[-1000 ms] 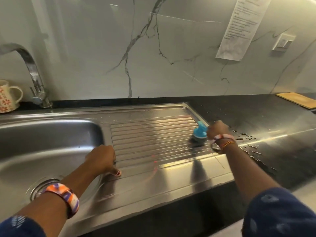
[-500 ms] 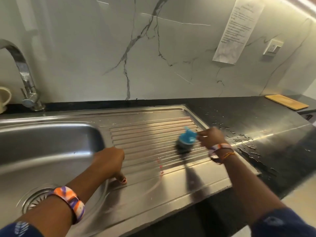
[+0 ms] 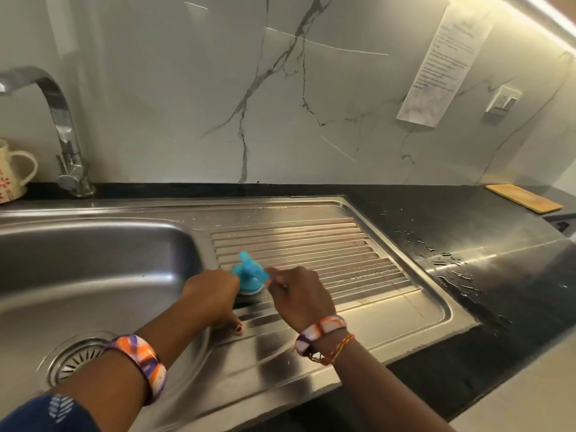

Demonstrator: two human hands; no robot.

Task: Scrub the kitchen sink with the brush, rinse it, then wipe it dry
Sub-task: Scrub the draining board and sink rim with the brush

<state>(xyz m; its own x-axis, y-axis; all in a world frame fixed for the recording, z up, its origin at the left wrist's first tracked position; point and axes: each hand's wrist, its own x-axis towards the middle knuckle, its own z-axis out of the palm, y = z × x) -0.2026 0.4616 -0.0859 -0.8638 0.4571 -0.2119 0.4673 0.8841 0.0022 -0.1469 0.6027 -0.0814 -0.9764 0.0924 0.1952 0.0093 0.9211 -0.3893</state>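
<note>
Right hand (image 3: pixel 297 294) grip closed around one blue brush (image 3: pixel 249 275), bristles down on the sink (image 3: pixel 93 263) drainboard's left ribs. Left hand (image 3: pixel 212 294) curled, holding nothing, thumb touching steel.

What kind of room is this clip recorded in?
Most likely a home kitchen: a steel sink with a ribbed drainboard, a tap, and a mug on the dark counter.

White marble-veined wall (image 3: pixel 311 104) behind; paper notice (image 3: pixel 442 63) and switch plate (image 3: pixel 502 102) upper right; black wet surface (image 3: pixel 467 244) right; light strip (image 3: pixel 542 17) along top corner.
</note>
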